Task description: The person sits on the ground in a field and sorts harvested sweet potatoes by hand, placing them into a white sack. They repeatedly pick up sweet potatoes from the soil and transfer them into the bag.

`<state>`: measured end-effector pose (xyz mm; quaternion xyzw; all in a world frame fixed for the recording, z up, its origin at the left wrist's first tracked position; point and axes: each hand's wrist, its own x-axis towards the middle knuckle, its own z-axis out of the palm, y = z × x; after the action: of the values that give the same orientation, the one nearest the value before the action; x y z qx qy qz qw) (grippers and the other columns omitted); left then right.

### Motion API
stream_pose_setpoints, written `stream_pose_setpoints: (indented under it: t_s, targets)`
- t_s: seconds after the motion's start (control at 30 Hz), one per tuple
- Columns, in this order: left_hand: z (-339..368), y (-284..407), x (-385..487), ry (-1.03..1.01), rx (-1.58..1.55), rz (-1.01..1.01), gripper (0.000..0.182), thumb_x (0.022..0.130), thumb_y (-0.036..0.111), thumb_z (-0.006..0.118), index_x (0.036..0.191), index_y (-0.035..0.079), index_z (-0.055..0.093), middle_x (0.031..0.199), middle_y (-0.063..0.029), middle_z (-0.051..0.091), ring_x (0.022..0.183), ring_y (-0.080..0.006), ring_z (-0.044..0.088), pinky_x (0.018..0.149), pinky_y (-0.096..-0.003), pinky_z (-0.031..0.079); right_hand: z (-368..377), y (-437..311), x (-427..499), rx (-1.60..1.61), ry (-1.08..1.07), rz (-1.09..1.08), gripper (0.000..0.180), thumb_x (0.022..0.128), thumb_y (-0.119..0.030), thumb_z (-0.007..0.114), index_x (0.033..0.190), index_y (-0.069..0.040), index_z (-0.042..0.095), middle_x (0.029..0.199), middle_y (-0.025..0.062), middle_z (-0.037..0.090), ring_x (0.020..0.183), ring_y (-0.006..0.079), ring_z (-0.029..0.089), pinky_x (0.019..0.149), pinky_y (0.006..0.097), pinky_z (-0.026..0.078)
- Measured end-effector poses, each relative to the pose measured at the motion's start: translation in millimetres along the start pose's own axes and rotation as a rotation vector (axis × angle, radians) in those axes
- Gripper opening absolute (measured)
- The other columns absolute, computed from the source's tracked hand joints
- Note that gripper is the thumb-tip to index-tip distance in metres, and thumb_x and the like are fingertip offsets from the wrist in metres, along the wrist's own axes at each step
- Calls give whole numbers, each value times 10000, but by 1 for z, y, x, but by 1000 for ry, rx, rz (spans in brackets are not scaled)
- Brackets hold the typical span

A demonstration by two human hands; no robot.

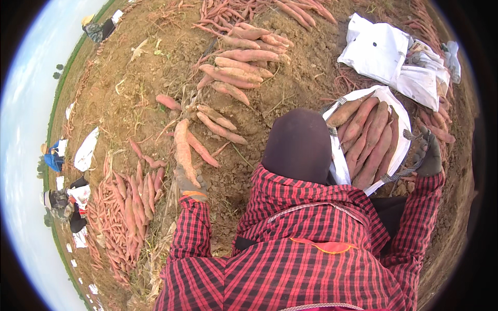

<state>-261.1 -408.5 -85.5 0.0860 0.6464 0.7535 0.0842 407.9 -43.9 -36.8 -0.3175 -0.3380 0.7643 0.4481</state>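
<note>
In the head view, my left hand point(186, 179), in a grey glove with an orange cuff, grips the lower end of a long, pale, soil-dusted sweet potato point(182, 145). Redder sweet potatoes point(202, 148) lie on the soil just beyond it. At the right, my gloved right hand point(430, 155) holds the grey woven handle point(406, 171) of a white sack point(402, 116). The sack's mouth gapes beside my bent knee, and several large sweet potatoes point(373, 134) lie lengthwise inside. Part of the sack is hidden behind my knee and sleeve.
Ahead, a row of sweet potatoes point(245, 56) lies on loose soil. A heap of smaller ones point(120, 210) is at the left. Folded white sacks point(375, 48) rest at the upper right. Other people point(62, 206) crouch in the field at far left, near more white sacks point(86, 149).
</note>
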Motion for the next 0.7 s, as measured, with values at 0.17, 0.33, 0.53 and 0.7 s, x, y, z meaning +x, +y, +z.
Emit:
stream_pose_setpoints:
  t_s: [0.17, 0.33, 0.53, 0.7]
  targets:
    - [-66, 0, 83, 358, 113, -69, 593, 939, 469, 684, 1323, 29, 582, 1242, -144, 646, 1062, -262, 631, 891, -424, 534, 1, 2, 3, 4, 7, 11, 480, 1128, -351, 476, 1534, -95, 480, 817, -39, 610, 628, 101, 575, 539, 302, 525]
    - [-53, -66, 109, 146, 541, -45, 541, 899, 403, 781, 1255, 19, 647, 1190, -124, 685, 997, -224, 659, 845, -398, 546, 2, 3, 2, 4, 7, 24, 482, 1127, -351, 474, 1531, -88, 483, 821, -32, 603, 631, 109, 565, 543, 305, 513]
    - [41, -124, 70, -200, 928, -117, 491, 925, 372, 747, 1263, 31, 642, 1166, -100, 682, 943, -211, 654, 802, -393, 547, 2, 7, 3, 35, -9, 31, 483, 1122, -366, 480, 1492, -59, 524, 788, -30, 604, 611, 121, 546, 541, 316, 484]
    - [41, -106, 83, -110, 532, -395, 454, 958, 353, 694, 1285, 46, 623, 1152, -80, 672, 901, -206, 643, 767, -394, 547, 5, 7, 2, 39, -91, 49, 473, 1132, -360, 470, 1526, -100, 486, 824, -31, 601, 624, 111, 537, 558, 307, 499]
